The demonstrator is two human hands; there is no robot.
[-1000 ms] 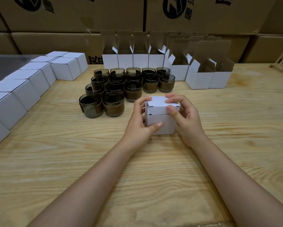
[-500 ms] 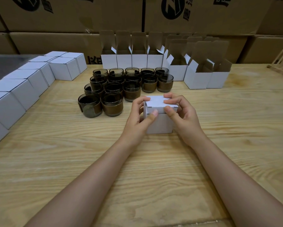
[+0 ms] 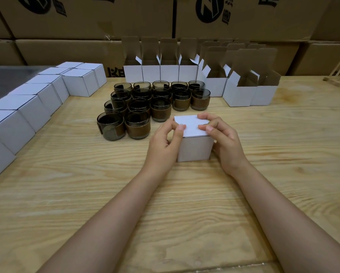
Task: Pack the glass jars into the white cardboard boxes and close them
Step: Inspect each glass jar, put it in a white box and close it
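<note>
both hands [image 3: 165, 142] curled, thumbs pressing down

Fifteen glass jars [image 3: 137, 125], two hands [image 3: 163, 142]

Packing area of a warehouse or stockroom. Large brown shipping cartons [image 3: 243, 16] with printed logos stacked wall-high behind a plain wooden worktop [image 3: 283, 154]. Batches laid out: closed white boxes [image 3: 37, 107], open boxes [image 3: 169, 72], grouped glass jars [image 3: 145, 107].

Both hands [image 3: 192, 140] on white box [image 3: 194, 148] (lid flat)
</note>
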